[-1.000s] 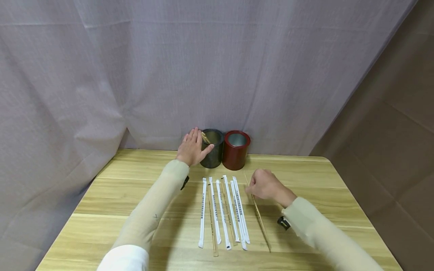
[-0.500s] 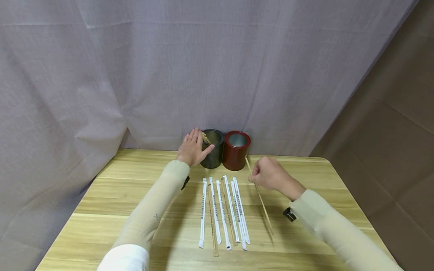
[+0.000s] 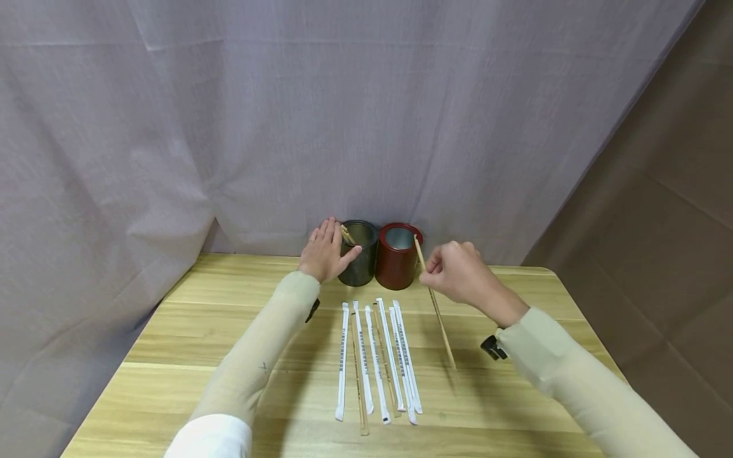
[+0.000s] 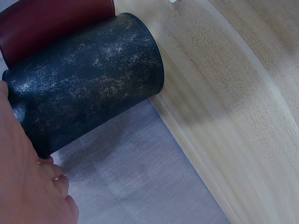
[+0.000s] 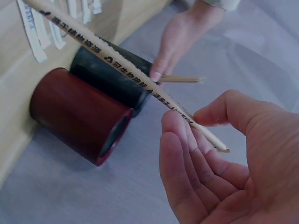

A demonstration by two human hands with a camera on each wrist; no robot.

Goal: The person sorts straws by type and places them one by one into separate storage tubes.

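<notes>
1. Left hand point(image 3: 324, 254) laid flat against the left side of the dark can point(image 3: 359, 252), fingers straight, thumb across the can's front; nothing gripped.
2. Seen from the left wrist, the dark can's point(image 4: 88, 100) mottled wall close to the palm, standing on the wooden table point(image 4: 233, 84) right at the curtain.
3. A bare wooden stick point(image 3: 347, 234) leaning out of the dark can's mouth, just by the left fingertips.
4. Right hand point(image 3: 458, 275) raised above the table, right of the red can point(image 3: 397, 256), pinching a wrapped chopstick point(image 3: 435, 305) near its upper end.
5. In the right wrist view, chopstick point(image 5: 126, 77) held between thumb and fingertips point(image 5: 180, 126), printed lettering along its sleeve, short end poking out over the palm.
6. From the head view, chopstick tilted: upper tip just beside the red can's rim, lower end slanting down and to the right over the tabletop, off the wood.
7. Red can point(image 5: 77, 112) and dark can touching side by side at the table's far edge.
8. Row of wrapped chopsticks point(image 3: 378, 359) lying lengthwise in the middle of the table point(image 3: 200, 331), white sleeves mixed with clear ones, well apart from both hands.
9. Lilac curtain point(image 3: 229, 127) hanging behind the cans.
</notes>
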